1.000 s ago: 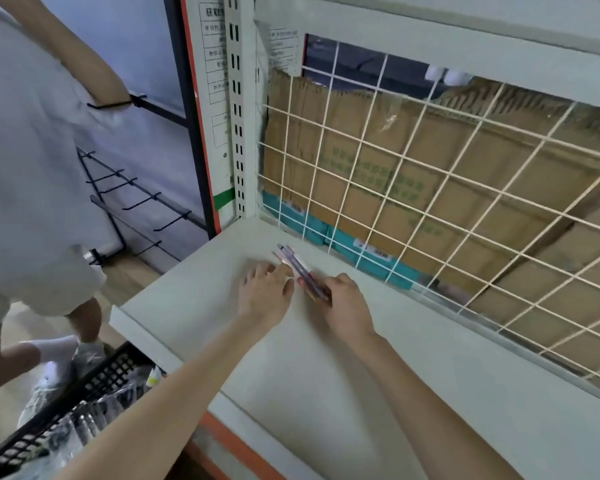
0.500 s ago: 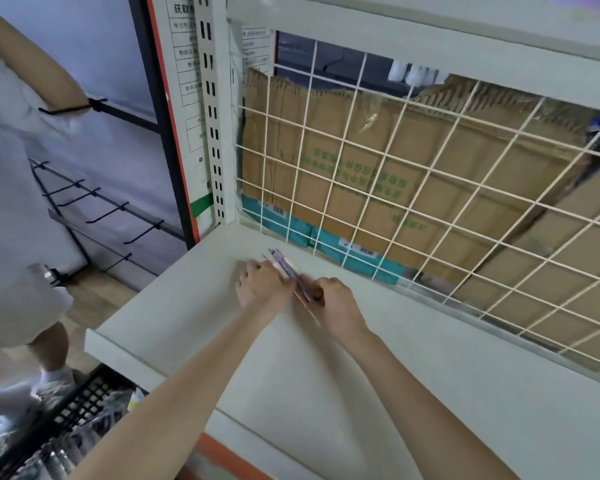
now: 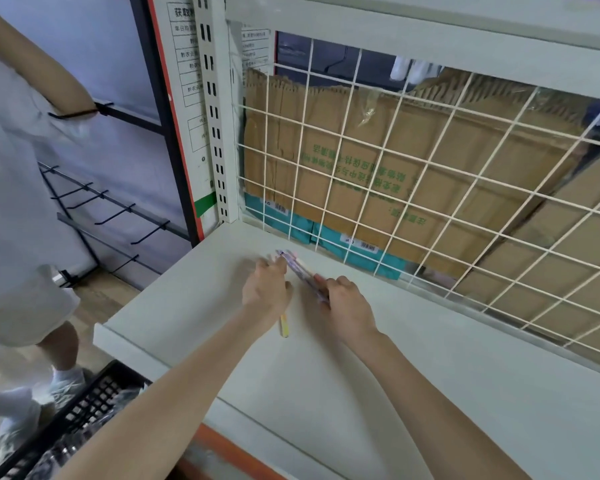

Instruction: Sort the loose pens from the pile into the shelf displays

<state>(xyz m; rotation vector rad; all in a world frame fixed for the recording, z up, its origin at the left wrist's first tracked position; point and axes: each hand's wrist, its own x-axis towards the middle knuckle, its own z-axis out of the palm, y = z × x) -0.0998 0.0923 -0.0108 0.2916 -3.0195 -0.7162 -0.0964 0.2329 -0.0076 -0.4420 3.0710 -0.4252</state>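
Note:
A small bundle of purple and clear pens (image 3: 297,268) lies slanted on the white shelf board (image 3: 174,299), close to the wire grid back. My right hand (image 3: 347,303) grips the bundle's near end, fingers curled round it. My left hand (image 3: 265,289) is just left of the bundle, and its blurred, fairly straight fingers touch the pens' far end. A yellow pen (image 3: 284,326) pokes out from under the heel of my left hand and lies on the shelf board.
A white wire grid (image 3: 430,188) backs the shelf, with cardboard boxes (image 3: 378,161) behind it. A slotted upright post (image 3: 217,133) stands at the shelf's left. Below left is a black crate (image 3: 84,420) with wrapped items. Another person (image 3: 11,209) stands at the left.
My hands have come closer together around the bundle. My left fingers moved up to the pens' far end. The yellow pen now shows below my left hand. The camera shifted.

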